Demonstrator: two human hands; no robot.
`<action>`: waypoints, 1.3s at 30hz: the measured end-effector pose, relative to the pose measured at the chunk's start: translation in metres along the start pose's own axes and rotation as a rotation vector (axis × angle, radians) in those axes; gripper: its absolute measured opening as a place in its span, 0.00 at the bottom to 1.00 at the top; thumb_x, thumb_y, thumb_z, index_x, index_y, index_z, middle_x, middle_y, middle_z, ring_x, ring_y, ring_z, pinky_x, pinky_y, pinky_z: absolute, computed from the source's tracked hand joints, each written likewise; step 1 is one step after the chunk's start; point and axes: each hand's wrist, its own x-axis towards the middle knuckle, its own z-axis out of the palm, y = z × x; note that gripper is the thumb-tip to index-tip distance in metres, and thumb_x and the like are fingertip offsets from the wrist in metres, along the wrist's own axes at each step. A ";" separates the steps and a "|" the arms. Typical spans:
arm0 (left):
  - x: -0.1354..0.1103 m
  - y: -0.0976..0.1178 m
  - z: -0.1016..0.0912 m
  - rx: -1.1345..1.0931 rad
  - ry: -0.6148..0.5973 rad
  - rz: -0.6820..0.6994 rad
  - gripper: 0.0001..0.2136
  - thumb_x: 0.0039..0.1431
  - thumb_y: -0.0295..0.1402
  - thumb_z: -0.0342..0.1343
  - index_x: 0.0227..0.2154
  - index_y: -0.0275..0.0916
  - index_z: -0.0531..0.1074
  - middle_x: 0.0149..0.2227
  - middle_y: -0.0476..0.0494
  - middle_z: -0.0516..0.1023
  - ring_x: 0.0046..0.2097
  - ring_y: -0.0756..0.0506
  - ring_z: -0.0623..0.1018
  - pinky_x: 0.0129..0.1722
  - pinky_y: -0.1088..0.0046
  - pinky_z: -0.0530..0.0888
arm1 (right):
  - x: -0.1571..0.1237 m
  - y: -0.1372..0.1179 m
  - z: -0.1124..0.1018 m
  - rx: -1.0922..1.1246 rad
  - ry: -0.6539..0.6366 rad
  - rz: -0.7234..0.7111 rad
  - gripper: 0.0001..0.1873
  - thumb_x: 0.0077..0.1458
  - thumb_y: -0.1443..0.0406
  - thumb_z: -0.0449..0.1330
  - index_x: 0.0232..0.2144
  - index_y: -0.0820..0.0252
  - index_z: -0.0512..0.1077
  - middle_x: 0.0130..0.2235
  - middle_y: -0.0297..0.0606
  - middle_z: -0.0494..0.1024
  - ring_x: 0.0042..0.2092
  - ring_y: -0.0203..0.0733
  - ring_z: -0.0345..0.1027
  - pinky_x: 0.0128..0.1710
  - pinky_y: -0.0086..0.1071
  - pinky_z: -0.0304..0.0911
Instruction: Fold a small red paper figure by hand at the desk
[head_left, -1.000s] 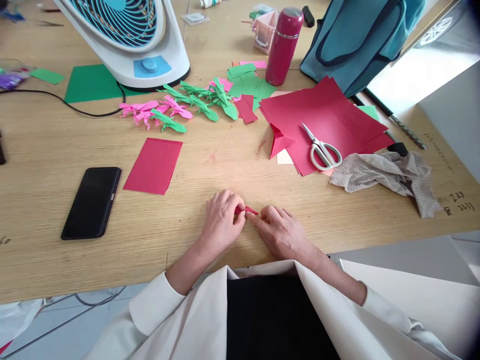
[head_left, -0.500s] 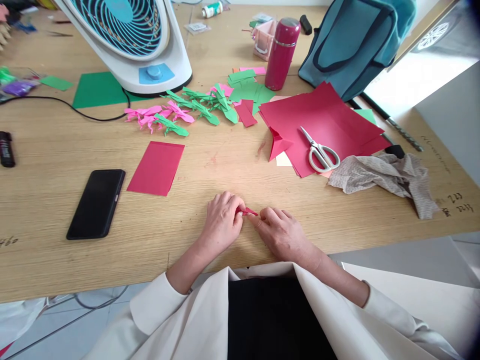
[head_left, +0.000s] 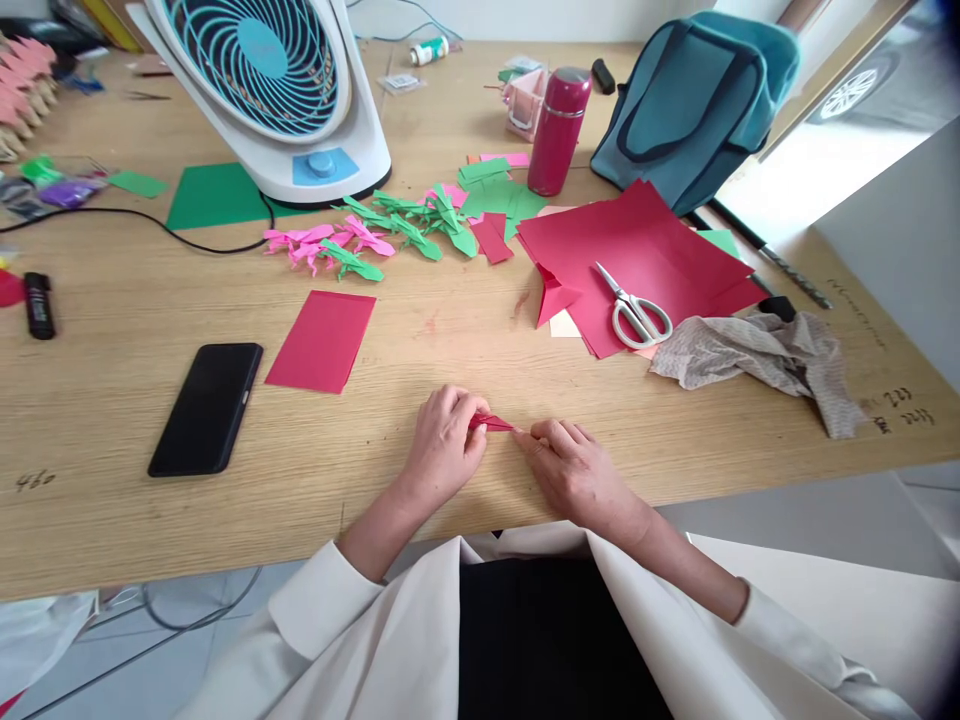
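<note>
Between my hands, just above the near part of the wooden table (head_left: 420, 350), is a small piece of folded red paper (head_left: 493, 423) that narrows to a point on the right. My left hand (head_left: 448, 432) pinches its wider end, and the fingers hide part of it. At the pointed tip, the thumb and curled fingers of my right hand (head_left: 571, 470) close together and touch the paper. A stack of red paper rectangles (head_left: 322, 342) lies to the left of my hands. Pink folded paper figures (head_left: 300, 243) and green folded paper figures (head_left: 420, 230) are grouped farther back.
Scissors (head_left: 637, 318) rest on large red paper sheets (head_left: 675, 240), with a crumpled cloth (head_left: 750, 350) beside them. A phone (head_left: 206, 410) lies at left. Behind stand a fan (head_left: 322, 165), a red flask (head_left: 559, 130) and a blue bag (head_left: 697, 110).
My right hand has shifted slightly right toward the paper's tip, so more of the folded red paper shows. My left hand keeps its pinch. The camera view has tilted up a little.
</note>
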 end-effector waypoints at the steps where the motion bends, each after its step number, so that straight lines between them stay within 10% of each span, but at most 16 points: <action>1: -0.001 0.000 0.001 -0.006 0.028 0.006 0.08 0.57 0.24 0.53 0.39 0.40 0.69 0.42 0.42 0.68 0.46 0.41 0.70 0.47 0.62 0.68 | 0.000 0.000 -0.001 0.015 0.007 0.015 0.15 0.64 0.71 0.51 0.51 0.63 0.71 0.42 0.46 0.73 0.39 0.45 0.66 0.39 0.39 0.66; 11: -0.004 0.000 0.001 0.092 -0.002 0.014 0.04 0.60 0.29 0.55 0.37 0.41 0.67 0.39 0.44 0.74 0.44 0.40 0.70 0.44 0.61 0.64 | 0.032 0.004 -0.017 0.446 -0.018 0.201 0.12 0.62 0.71 0.54 0.47 0.59 0.71 0.43 0.40 0.72 0.36 0.36 0.69 0.37 0.31 0.65; 24: -0.001 -0.004 -0.011 0.104 0.129 0.237 0.08 0.57 0.22 0.52 0.37 0.41 0.68 0.32 0.49 0.77 0.38 0.44 0.75 0.54 0.59 0.64 | 0.080 0.005 -0.008 0.610 -0.070 0.080 0.09 0.53 0.75 0.56 0.23 0.61 0.64 0.27 0.28 0.63 0.28 0.30 0.56 0.29 0.26 0.52; 31: 0.004 -0.015 -0.018 -0.348 0.397 -0.070 0.28 0.54 0.33 0.64 0.56 0.40 0.62 0.49 0.39 0.75 0.49 0.43 0.76 0.53 0.63 0.71 | 0.089 0.013 0.009 1.181 -0.045 0.308 0.12 0.58 0.57 0.60 0.31 0.61 0.70 0.25 0.30 0.70 0.26 0.32 0.60 0.27 0.27 0.55; 39: 0.011 -0.020 -0.012 -0.630 0.156 -0.169 0.09 0.62 0.37 0.54 0.33 0.39 0.75 0.33 0.46 0.79 0.35 0.48 0.77 0.36 0.75 0.72 | 0.092 0.009 0.024 1.572 -0.006 0.410 0.23 0.46 0.48 0.70 0.29 0.59 0.68 0.27 0.32 0.75 0.27 0.34 0.69 0.32 0.31 0.66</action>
